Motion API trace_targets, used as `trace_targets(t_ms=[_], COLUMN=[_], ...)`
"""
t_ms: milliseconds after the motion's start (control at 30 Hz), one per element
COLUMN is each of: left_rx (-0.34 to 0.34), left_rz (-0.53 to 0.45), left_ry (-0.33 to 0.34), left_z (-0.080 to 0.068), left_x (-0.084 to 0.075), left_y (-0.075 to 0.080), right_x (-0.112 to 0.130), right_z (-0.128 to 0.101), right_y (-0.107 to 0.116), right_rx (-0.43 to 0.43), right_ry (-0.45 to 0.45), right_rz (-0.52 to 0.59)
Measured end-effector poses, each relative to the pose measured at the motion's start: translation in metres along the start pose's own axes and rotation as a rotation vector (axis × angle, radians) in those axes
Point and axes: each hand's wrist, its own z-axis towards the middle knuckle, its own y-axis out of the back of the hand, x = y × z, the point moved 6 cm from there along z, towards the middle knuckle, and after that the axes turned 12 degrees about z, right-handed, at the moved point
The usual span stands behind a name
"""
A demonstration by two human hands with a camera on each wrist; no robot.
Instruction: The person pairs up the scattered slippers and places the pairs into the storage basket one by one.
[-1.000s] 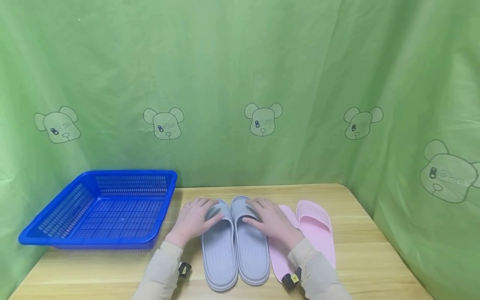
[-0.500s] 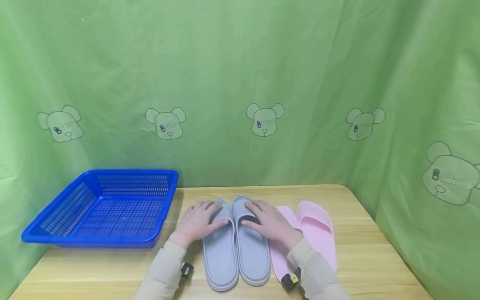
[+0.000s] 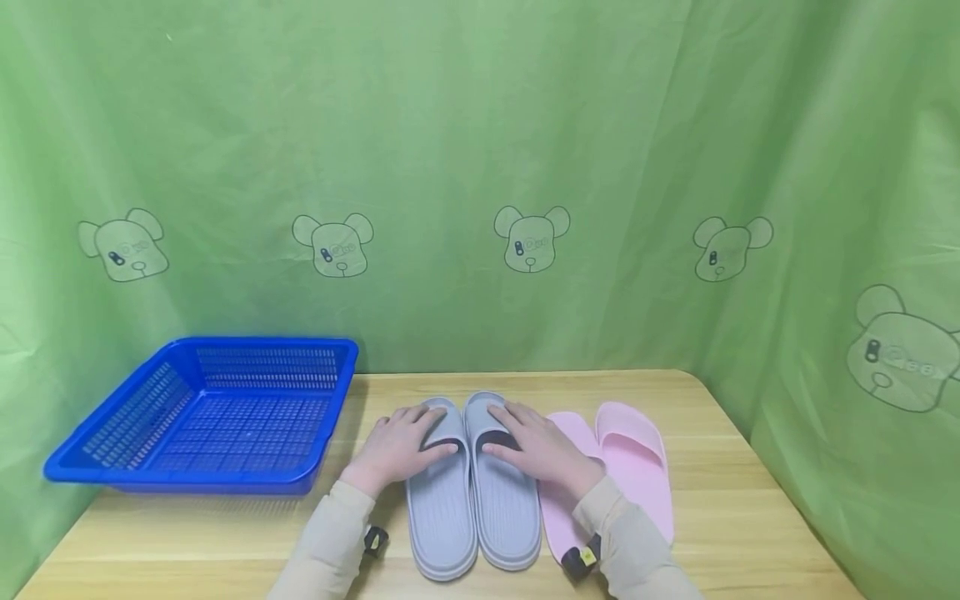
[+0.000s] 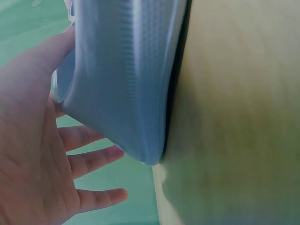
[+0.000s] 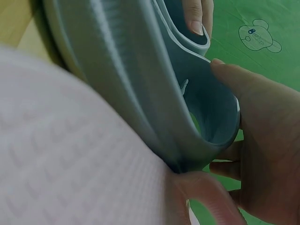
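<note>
Two grey-blue slippers lie side by side on the table: the left slipper (image 3: 442,529) and the right slipper (image 3: 510,521), toes pointing away. My left hand (image 3: 386,450) rests over the outer side of the left one's strap, thumb at the strap's edge. In the left wrist view, the fingers of that hand (image 4: 30,140) look straight and spread beside the slipper (image 4: 117,70). On the right slipper's strap lies my right hand (image 3: 551,450), its thumb touching the strap edge in the right wrist view. A pink pair, including the outer pink slipper (image 3: 637,479), sits partly under my right forearm.
At the left of the wooden table (image 3: 735,517) stands a blue plastic basket (image 3: 330,417) with mesh walls. A green curtain (image 3: 435,150) with bear-head prints hangs behind and at both sides. Black cameras are strapped at both wrists.
Over the last second, my left thumb has lowered slightly along the strap edge. Both pairs of slippers stay where they were, and the head view has shifted a little.
</note>
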Motion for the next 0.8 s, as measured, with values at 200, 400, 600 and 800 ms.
trace_targets(t_ms=[200,400,600,800], left_rx=[0.019,0.016,-0.004,-0.01], left_rz=[0.002,-0.018,-0.017,-0.03], left_ry=[0.007,0.0,-0.02,-0.036], left_z=[0.001,0.001,0.001,0.001], left_x=[0.001,0.001,0.002,0.004], left_y=[-0.003,-0.004,-0.002,-0.001], right_x=[-0.005,-0.01,-0.009,-0.007], right_z=[0.001,0.002,0.002,0.0], right_y=[-0.003,-0.007,-0.007,-0.005], right_rx=[0.033,0.041,0.033,0.027], right_ry=[-0.051,-0.067,-0.05,-0.046], right_rz=[0.061,0.066,0.06,0.053])
